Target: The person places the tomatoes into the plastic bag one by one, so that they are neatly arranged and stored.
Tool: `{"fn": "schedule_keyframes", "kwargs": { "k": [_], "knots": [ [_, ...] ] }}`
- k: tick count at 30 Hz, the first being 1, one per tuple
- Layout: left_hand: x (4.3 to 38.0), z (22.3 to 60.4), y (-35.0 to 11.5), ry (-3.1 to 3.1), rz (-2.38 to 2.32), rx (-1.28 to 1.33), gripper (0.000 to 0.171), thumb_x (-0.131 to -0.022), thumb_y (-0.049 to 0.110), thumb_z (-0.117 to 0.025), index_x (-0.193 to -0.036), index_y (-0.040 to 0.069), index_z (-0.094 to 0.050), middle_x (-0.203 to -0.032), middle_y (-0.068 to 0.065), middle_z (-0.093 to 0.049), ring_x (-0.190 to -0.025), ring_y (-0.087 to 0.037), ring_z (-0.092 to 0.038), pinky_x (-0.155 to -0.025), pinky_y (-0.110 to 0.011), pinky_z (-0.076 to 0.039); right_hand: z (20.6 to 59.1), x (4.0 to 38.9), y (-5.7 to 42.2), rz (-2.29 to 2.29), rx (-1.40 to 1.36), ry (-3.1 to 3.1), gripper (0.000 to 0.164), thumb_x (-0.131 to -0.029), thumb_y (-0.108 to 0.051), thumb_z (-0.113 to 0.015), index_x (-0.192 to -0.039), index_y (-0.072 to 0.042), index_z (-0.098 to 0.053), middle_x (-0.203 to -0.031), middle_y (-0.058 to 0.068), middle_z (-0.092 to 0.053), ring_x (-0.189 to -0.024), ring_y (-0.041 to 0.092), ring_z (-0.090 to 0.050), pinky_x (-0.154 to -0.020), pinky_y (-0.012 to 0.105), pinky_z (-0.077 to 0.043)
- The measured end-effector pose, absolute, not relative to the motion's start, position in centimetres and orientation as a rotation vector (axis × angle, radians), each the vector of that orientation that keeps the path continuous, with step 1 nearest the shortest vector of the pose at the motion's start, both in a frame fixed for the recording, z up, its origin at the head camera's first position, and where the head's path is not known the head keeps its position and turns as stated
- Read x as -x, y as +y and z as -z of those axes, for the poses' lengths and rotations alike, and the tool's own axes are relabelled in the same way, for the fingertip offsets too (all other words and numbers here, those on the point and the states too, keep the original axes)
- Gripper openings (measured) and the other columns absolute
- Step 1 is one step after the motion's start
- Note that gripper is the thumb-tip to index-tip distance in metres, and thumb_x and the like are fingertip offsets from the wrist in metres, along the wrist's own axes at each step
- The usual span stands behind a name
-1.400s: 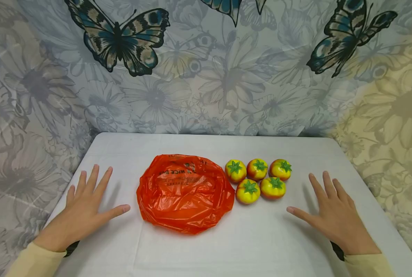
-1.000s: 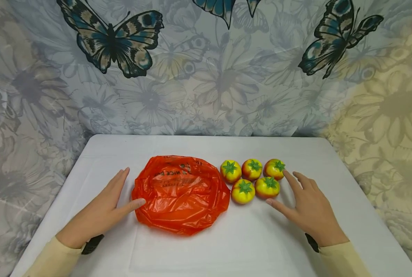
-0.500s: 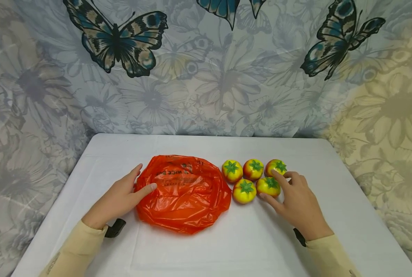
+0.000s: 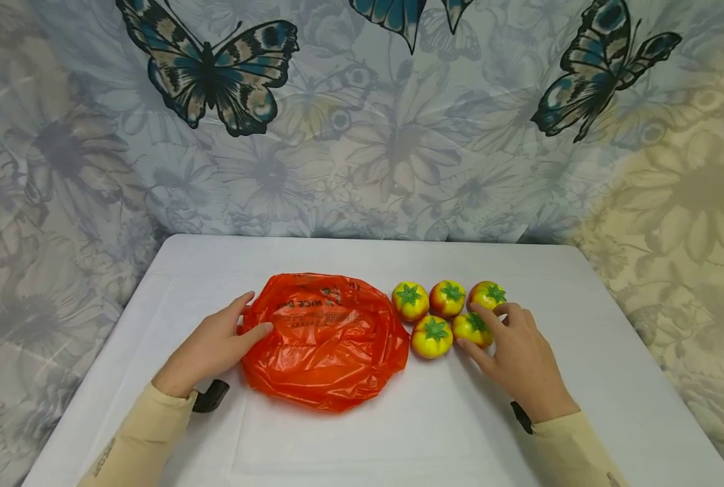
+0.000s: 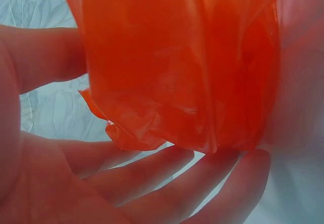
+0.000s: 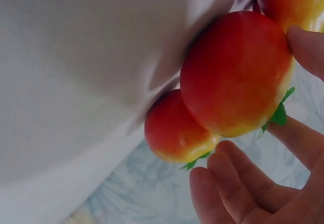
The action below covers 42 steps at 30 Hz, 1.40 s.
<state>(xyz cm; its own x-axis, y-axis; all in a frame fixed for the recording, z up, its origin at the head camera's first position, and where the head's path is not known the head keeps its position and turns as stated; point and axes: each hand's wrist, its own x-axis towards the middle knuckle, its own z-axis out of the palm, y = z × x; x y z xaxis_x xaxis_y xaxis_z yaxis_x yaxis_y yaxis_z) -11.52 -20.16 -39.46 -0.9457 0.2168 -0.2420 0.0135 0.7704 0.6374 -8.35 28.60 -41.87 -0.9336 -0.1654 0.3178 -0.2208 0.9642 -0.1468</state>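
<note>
A crumpled orange-red plastic bag [image 4: 325, 352] with dark print lies on the white table. My left hand [image 4: 216, 345] is at its left edge, thumb over the top and fingers along the side. In the left wrist view those fingers [image 5: 147, 176] are nearly straight, their tips at the bag's lower edge. Right of the bag sit several red-and-yellow tomatoes with green star-shaped leaves. My right hand [image 4: 517, 358] pinches the front right tomato [image 4: 470, 331] between thumb and index finger; its other fingers curl near the back right tomato [image 6: 174, 128].
The front left tomato [image 4: 432, 338] is close by the bag's right edge. Behind it are the back left tomato [image 4: 409, 302] and the back middle tomato [image 4: 446, 298]. A butterfly-and-flower cloth [image 4: 398, 149] hangs behind the white table [image 4: 362, 450].
Both hands have come inward from the table's sides, the left to the bag's edge and the right to the front right tomato. The right fingers have curled in around it.
</note>
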Motion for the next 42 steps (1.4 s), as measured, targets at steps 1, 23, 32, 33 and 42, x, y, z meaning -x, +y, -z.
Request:
{"fn": "schedule_keyframes", "kwargs": {
  "k": [1,23,32,33,42],
  "knots": [
    [11.5,39.5,-20.2,2.667,-0.953,-0.183,0.090,-0.108,0.053,-0.059,-0.171,0.002,-0.021,-0.165,-0.030,-0.046,-0.140,-0.049,-0.060,-0.112,-0.067,-0.051,41.9,8.3,28.5,-0.264,-0.275,-2.814,0.068,-0.087,-0.039,-0.090,-0.145,-0.014,-0.066,-0.119,0.026,-0.058,-0.103,0.040,-0.056,-0.066,0.053,-0.058],
    [12.2,39.7,-21.1,2.683,-0.950,-0.211,0.083,-0.108,0.044,-0.061,-0.169,-0.001,-0.027,-0.160,-0.028,-0.053,-0.136,-0.044,-0.064,-0.109,-0.062,-0.056,42.1,8.3,27.2,-0.326,-0.239,-2.891,0.064,-0.091,-0.037,-0.086,-0.145,-0.009,-0.065,-0.131,0.028,-0.056,-0.106,0.045,-0.066,-0.087,0.065,-0.059],
    [12.2,39.5,-21.0,2.682,-0.944,-0.207,0.080,-0.108,0.040,-0.061,-0.168,-0.001,-0.029,-0.159,-0.028,-0.055,-0.133,-0.043,-0.066,-0.109,-0.062,-0.056,40.7,8.2,27.1,-0.315,-0.204,-2.900,0.064,-0.091,-0.036,-0.086,-0.144,-0.008,-0.064,-0.129,0.031,-0.056,-0.098,0.045,-0.065,-0.081,0.065,-0.059],
    [12.2,39.5,-21.0,2.687,-0.945,-0.210,0.080,-0.107,0.039,-0.061,-0.168,-0.002,-0.030,-0.158,-0.028,-0.055,-0.133,-0.043,-0.066,-0.109,-0.062,-0.056,40.5,8.2,27.1,-0.315,-0.208,-2.885,0.064,-0.091,-0.035,-0.087,-0.144,-0.007,-0.064,-0.129,0.031,-0.056,-0.098,0.046,-0.065,-0.080,0.065,-0.059],
    [12.1,39.5,-20.8,2.686,-0.955,-0.207,0.078,-0.108,0.035,-0.058,-0.169,-0.002,-0.027,-0.162,-0.026,-0.052,-0.143,-0.043,-0.059,-0.117,-0.064,-0.049,38.4,8.9,25.9,-0.361,-0.308,-2.731,0.059,-0.088,-0.028,-0.089,-0.138,-0.008,-0.068,-0.126,0.029,-0.059,-0.090,0.043,-0.066,-0.071,0.061,-0.058]
  ]
}}
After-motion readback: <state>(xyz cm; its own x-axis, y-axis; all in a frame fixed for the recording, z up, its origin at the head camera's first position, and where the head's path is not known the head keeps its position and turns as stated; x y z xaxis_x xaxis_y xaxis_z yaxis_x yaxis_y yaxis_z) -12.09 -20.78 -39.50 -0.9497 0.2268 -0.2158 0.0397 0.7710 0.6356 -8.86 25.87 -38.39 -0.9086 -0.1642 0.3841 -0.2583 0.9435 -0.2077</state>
